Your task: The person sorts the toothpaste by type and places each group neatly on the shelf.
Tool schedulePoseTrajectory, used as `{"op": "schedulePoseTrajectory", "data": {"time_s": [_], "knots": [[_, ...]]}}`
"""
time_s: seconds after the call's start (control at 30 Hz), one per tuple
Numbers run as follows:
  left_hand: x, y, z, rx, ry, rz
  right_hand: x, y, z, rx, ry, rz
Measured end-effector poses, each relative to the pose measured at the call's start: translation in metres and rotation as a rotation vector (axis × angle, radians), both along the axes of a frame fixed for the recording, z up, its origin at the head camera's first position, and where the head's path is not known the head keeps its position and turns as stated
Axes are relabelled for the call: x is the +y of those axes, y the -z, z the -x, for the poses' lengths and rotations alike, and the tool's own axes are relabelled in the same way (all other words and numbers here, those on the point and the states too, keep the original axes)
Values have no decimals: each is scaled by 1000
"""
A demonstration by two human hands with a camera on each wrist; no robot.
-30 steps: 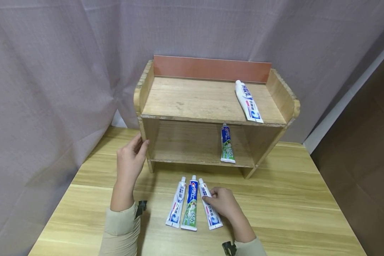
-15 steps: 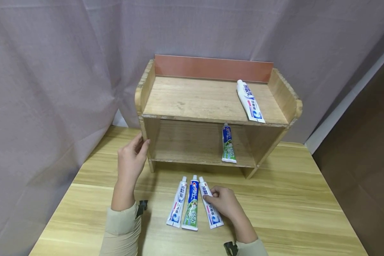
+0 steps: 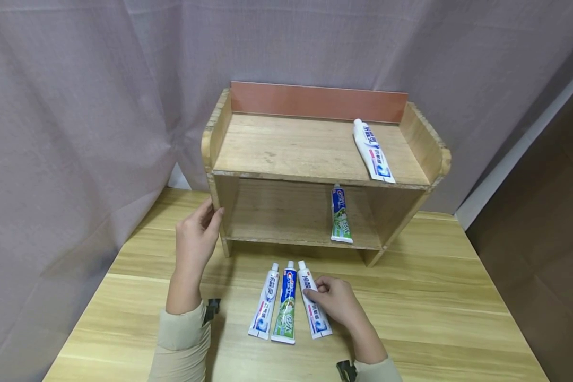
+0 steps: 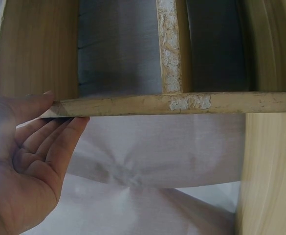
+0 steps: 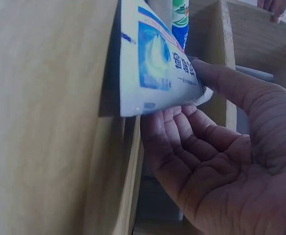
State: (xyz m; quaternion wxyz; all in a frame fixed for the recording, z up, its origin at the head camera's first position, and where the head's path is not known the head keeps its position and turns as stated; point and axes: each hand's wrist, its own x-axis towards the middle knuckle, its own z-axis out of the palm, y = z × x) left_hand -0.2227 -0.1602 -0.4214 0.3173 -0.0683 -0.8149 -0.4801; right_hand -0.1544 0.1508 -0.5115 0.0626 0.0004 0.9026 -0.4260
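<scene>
With thumb and fingers my left hand (image 3: 196,233) grips the front edge of the left side panel of a small wooden shelf (image 3: 277,172); the left wrist view shows the panel edge (image 4: 133,104) between them. My right hand (image 3: 338,301) pinches a white toothpaste tube (image 3: 317,317) by its right side, at the right of a row on the table. Beside that tube lie a blue-and-green toothpaste tube (image 3: 286,310) and, furthest left, another white tube (image 3: 265,306). In the right wrist view, the pinched tube (image 5: 157,63) hides part of the fingers.
One white toothpaste tube (image 3: 373,151) lies on the top shelf, right of centre. Below it, a blue-and-green tube (image 3: 340,216) rests on the lower shelf. A grey curtain (image 3: 100,106) hangs behind, and a brown surface (image 3: 544,185) stands at the right.
The pinched white tube has shifted slightly forward toward the shelf, along with my right hand. My left hand keeps its grip on the shelf panel.
</scene>
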Motion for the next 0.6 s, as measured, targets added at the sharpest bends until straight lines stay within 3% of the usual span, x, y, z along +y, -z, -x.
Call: {"op": "schedulePoseTrajectory", "data": {"time_s": [0.6], "knots": [[0,0,0,1,-2,2,3,-4,4,30,-19,34]]}}
